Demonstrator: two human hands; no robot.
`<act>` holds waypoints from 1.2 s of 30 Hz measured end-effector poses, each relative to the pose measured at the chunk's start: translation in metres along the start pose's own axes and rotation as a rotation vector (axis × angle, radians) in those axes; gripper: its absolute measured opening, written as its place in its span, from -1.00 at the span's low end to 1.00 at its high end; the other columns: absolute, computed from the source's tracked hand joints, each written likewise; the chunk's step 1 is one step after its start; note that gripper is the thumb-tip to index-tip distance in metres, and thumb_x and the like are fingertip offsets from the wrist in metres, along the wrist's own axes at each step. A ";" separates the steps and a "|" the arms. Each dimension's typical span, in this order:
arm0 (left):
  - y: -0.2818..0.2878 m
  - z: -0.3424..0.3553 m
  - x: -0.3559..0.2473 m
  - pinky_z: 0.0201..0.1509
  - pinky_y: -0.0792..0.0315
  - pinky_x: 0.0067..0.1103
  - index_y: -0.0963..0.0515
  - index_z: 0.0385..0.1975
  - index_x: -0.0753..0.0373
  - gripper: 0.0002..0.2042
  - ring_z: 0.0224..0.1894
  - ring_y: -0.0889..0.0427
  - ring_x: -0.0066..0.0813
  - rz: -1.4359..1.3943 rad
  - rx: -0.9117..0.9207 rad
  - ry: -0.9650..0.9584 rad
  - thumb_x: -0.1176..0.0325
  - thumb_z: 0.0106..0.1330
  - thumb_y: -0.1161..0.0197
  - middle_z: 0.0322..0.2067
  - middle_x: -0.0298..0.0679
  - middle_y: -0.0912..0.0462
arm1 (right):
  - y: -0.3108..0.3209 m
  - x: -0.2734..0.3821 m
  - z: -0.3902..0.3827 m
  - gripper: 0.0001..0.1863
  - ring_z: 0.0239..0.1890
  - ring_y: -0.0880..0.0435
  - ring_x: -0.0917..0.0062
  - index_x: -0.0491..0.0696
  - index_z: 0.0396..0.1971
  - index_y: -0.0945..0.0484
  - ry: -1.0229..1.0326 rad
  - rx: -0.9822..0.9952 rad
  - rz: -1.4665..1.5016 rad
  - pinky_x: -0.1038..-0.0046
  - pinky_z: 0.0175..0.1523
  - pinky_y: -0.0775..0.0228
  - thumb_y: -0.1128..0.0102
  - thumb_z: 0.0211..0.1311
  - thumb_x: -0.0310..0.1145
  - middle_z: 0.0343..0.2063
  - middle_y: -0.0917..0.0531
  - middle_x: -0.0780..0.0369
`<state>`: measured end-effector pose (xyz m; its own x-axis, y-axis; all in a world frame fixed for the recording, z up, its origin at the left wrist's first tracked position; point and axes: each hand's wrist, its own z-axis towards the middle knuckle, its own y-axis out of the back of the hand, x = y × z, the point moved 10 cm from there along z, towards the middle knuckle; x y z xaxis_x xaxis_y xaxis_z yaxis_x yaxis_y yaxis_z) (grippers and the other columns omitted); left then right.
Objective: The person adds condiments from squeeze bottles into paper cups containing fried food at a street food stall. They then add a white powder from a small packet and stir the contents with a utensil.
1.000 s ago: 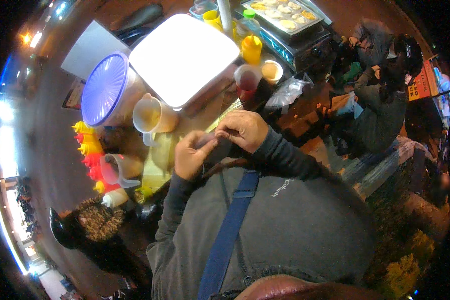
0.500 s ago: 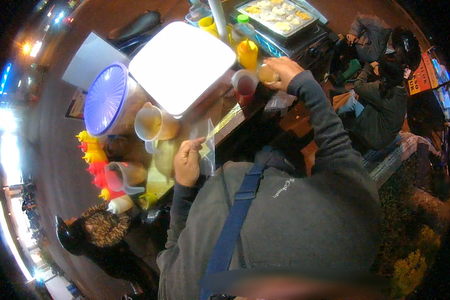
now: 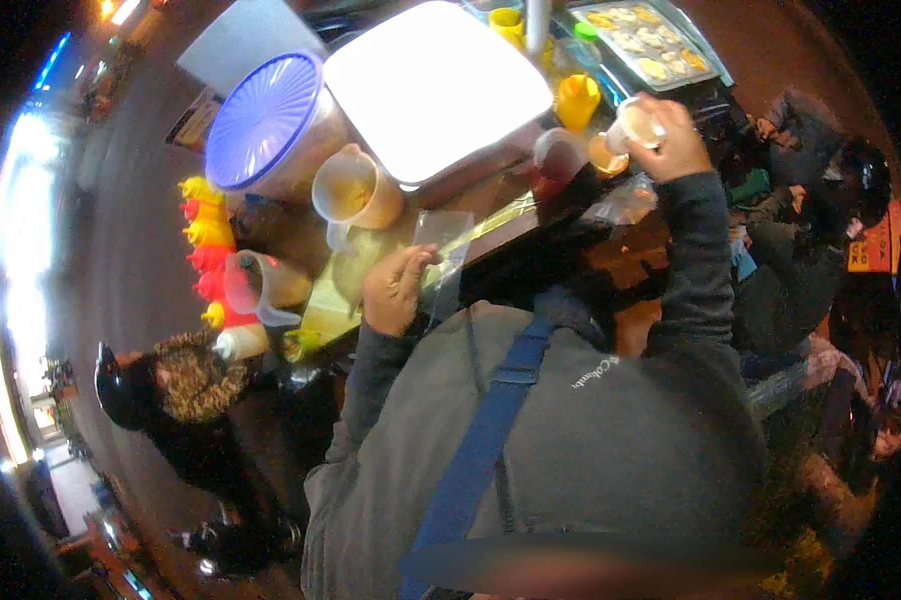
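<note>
My left hand [image 3: 394, 288] is closed, pinching a clear plastic bag [image 3: 444, 240] that hangs over the counter's near edge. At the far right of the counter, my right hand [image 3: 676, 140] grips a small translucent plastic cup [image 3: 634, 128], tilted with its mouth toward me. Just below and left of it stands another small cup [image 3: 606, 156] with something pale orange in it. Left of that is a clear jug [image 3: 558, 160] holding dark red liquid. Behind these stands a yellow squeeze bottle [image 3: 577, 102].
A glowing white box-shaped lid [image 3: 435, 90] fills the counter's middle. Left of it are a purple-lidded tub [image 3: 270, 115], a measuring jug [image 3: 360, 192], another jug [image 3: 270, 285] and several squeeze bottles [image 3: 207, 235]. A food tray [image 3: 648, 42] lies far right. People [image 3: 805, 210] sit at right.
My right hand has raised the small cup and tilted it, and a second cup now shows below. My left hand still pinches the bag. The whole view has shifted.
</note>
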<state>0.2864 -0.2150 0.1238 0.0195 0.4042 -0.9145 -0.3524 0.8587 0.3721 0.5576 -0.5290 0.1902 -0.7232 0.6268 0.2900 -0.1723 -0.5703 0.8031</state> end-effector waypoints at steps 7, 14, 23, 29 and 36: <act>0.001 0.002 -0.013 -0.11 -0.47 -0.48 -0.63 -0.06 0.34 -0.73 -0.24 -0.65 -0.27 0.062 0.176 -0.141 0.29 0.45 -0.15 -0.30 -0.10 -0.70 | -0.036 0.105 0.016 -0.43 0.16 -0.52 0.35 -0.15 0.27 -0.41 -0.120 0.413 1.061 0.35 0.33 -0.26 -0.06 0.30 -0.21 0.17 -0.51 0.05; -0.004 0.002 -0.018 -0.17 -0.44 -0.42 -0.61 -0.06 0.32 -0.75 -0.27 -0.60 -0.13 0.259 0.315 -0.187 0.30 0.43 -0.17 -0.31 -0.06 -0.62 | -0.104 0.210 0.021 -0.48 0.20 -0.48 0.33 -0.10 0.26 -0.43 0.131 0.644 1.054 0.34 0.28 -0.31 -0.13 0.32 -0.26 0.14 -0.51 0.06; 0.023 -0.012 0.004 -0.21 -0.42 -0.41 -0.58 -0.07 0.35 -0.74 -0.28 -0.57 -0.07 0.140 0.135 -0.062 0.28 0.42 -0.18 -0.35 -0.02 -0.56 | -0.114 0.245 0.019 -0.47 0.28 -0.38 0.36 -0.13 0.31 -0.33 0.263 0.571 1.012 0.36 0.36 -0.21 -0.07 0.36 -0.37 0.21 -0.43 0.08; 0.029 -0.021 0.007 -0.20 -0.42 -0.41 -0.57 -0.06 0.36 -0.73 -0.28 -0.56 -0.08 0.262 0.178 -0.041 0.27 0.43 -0.17 -0.34 -0.01 -0.56 | -0.139 0.255 0.015 -0.44 0.28 -0.39 0.35 -0.08 0.37 -0.26 0.210 0.768 1.102 0.35 0.35 -0.27 -0.07 0.40 -0.42 0.26 -0.35 0.13; 0.041 -0.029 0.021 -0.19 -0.43 -0.42 -0.56 -0.08 0.36 -0.67 -0.28 -0.58 -0.22 0.045 0.003 -0.018 0.18 0.42 -0.20 -0.32 -0.07 -0.61 | -0.143 0.282 0.001 -0.45 0.36 -0.28 0.34 -0.07 0.38 -0.24 0.244 0.704 1.180 0.31 0.41 -0.16 -0.03 0.43 -0.38 0.29 -0.33 0.11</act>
<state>0.2450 -0.1801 0.1152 0.0205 0.4480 -0.8938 -0.3506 0.8404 0.4132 0.3790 -0.2706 0.1575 -0.3138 -0.1798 0.9323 0.9290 -0.2611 0.2623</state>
